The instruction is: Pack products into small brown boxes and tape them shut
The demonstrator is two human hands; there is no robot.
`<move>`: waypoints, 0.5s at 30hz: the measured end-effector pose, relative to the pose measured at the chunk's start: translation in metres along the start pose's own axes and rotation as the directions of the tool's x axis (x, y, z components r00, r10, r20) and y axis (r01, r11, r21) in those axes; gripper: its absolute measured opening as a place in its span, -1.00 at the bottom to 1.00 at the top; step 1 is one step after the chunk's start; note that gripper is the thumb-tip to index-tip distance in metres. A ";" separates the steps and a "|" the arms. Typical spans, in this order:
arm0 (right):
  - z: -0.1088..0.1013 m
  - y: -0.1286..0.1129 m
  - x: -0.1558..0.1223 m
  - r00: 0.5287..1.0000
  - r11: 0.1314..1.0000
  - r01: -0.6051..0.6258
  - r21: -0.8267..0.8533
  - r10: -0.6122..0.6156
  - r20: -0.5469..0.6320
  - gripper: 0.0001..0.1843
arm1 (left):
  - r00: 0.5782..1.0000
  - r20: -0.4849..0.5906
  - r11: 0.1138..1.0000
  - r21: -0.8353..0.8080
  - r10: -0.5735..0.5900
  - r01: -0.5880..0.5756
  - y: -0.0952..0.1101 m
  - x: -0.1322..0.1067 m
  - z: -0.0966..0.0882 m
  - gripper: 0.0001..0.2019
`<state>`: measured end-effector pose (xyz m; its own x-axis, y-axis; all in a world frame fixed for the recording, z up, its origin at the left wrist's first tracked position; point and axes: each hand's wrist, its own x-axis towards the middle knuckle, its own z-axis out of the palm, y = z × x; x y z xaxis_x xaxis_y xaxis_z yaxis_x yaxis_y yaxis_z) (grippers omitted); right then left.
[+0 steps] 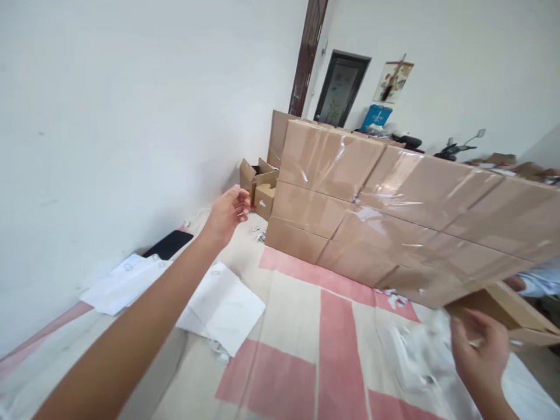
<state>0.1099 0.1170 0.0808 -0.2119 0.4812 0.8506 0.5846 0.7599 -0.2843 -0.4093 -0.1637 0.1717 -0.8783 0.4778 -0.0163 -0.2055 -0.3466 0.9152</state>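
The largest item is a stack of brown cartons (324,163) bound in clear glossy film, standing along the far edge of a pink-and-cream cloth (341,350). At the right, an open carton (531,309) lies beside the stack; a co-worker's sleeve (542,281) shows behind it. The white plastic material (411,361) lies on the cloth at the near right, in front of the open carton. The right hand (481,350) is at this material with thumb and fingers curved; motion blur hides the contact, so whether it holds anything cannot be told. The left hand (227,216) is raised near the small cartons (265,201), fingers loosely bent with a narrow opening, no item visible in them. For good handling, the thin material is best gathered at one edge, kept flat, and kept clear of the open carton's flaps; the left hand should avoid disturbing the white sheets (231,303) below it. Markings: the blue container (376,116) and the nearer small carton bear pale marks, too small to read; no brand is legible.
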 end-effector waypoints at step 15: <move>0.471 -0.507 0.195 0.727 1.000 0.023 0.014 -0.026 0.687 -0.24 | 0.924 -0.357 0.950 0.215 -0.139 0.226 -0.129 0.239 -0.063 -0.69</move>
<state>-0.5966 0.0313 0.1829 -0.7071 0.6297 0.3217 0.5686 0.7768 -0.2705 -0.6197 -0.0563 0.0247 -0.9367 0.2016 -0.2862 -0.3011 -0.0472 0.9524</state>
